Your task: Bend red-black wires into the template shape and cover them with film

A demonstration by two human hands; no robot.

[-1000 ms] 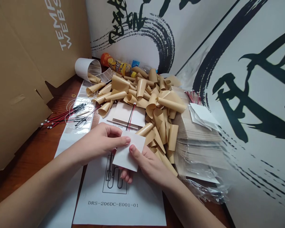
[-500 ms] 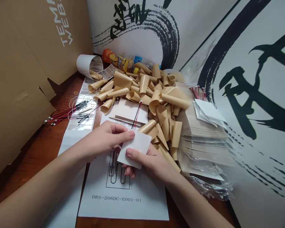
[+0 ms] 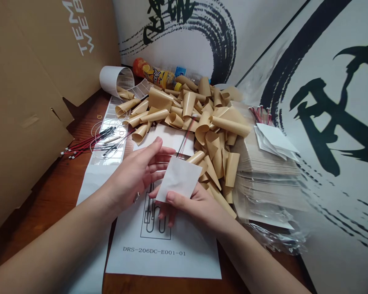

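My right hand grips a white square pad near its lower edge, thumb on top and fingers underneath. A red and black wire lead runs out from the pad's far edge. Just left of the pad, my left hand is open, fingers spread, and appears to hold nothing. Beneath both hands lies a printed sheet with a line drawing and the text DRS-206DC-E001-01. A stack of pale sheets rests beyond the pad, partly hidden by my left hand.
Curled brown paper pieces are heaped behind the hands. At left lie loose wire leads on a strip of clear labels, beside a cardboard box. Bagged pads are stacked at right, with folded white pads on top. A drink bottle lies behind.
My left hand has let go of the white pad, opened its fingers and drawn off to the left. The pad, still in my right hand, has shifted slightly up and right.
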